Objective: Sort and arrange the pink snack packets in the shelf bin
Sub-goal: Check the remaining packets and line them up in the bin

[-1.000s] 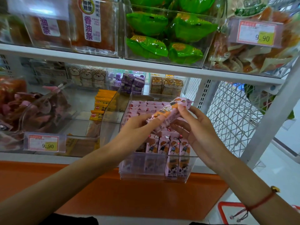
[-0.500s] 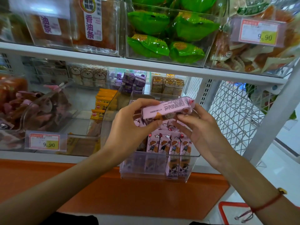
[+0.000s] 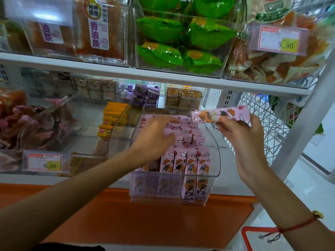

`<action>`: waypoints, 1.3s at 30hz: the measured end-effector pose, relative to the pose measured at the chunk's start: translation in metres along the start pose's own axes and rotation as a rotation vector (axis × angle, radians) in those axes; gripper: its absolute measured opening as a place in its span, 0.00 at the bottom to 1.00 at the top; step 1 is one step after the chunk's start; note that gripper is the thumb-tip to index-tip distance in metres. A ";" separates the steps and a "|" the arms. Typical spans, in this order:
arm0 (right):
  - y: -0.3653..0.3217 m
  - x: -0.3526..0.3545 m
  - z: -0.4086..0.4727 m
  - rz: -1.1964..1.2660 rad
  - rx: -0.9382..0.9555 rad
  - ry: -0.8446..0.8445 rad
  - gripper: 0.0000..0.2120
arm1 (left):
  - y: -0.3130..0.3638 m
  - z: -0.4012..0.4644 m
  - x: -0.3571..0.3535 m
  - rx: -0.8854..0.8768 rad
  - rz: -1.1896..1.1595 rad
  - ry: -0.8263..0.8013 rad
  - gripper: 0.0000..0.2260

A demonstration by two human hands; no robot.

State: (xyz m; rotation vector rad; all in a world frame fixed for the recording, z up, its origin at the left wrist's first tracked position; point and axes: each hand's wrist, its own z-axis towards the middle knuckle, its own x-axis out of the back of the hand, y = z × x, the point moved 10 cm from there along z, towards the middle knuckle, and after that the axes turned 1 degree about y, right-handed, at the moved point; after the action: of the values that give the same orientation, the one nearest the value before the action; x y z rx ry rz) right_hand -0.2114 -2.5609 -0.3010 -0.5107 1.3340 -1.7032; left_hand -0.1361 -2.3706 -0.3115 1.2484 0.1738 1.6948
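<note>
Now the left hand (image 3: pixel 154 138) had released the pink packet (image 3: pixel 220 115), reaching spread-fingered into the bin (image 3: pixel 213 160); the right hand (image 3: pixel 241 136) alone pinched it, awaiting a slot.

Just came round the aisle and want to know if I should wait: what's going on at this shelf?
A person is tidying a clear shelf bin of pink snack packets. The right hand holds one pink packet up above the bin's right side, lying crosswise. The left hand reaches into the bin with fingers spread over the packets at the back. The front row stands upright in a neat line; the ones behind look looser. The held packet is not yet placed.
</note>
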 end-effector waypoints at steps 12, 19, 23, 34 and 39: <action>0.005 -0.012 0.031 -0.381 0.118 -0.165 0.20 | -0.003 0.025 -0.063 -0.163 0.473 -0.329 0.18; 0.008 -0.061 0.051 -0.756 0.247 -0.431 0.20 | 0.001 0.005 -0.062 -0.200 0.393 -0.298 0.18; 0.016 -0.080 0.054 -0.925 0.231 -0.583 0.20 | 0.006 0.003 -0.056 -0.223 0.352 -0.239 0.17; 0.042 -0.109 0.046 -1.388 0.373 -0.796 0.18 | -0.001 -0.007 -0.053 -0.195 0.305 -0.263 0.17; 0.065 -0.118 0.042 -1.576 0.508 -0.848 0.11 | 0.004 -0.014 -0.048 -0.239 0.285 -0.225 0.17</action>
State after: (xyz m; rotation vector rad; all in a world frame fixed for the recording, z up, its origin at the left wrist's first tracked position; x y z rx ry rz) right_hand -0.0928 -2.4880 -0.3234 -1.9676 -0.4010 -2.3109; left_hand -0.1500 -2.4033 -0.3470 1.3150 -0.3476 1.7362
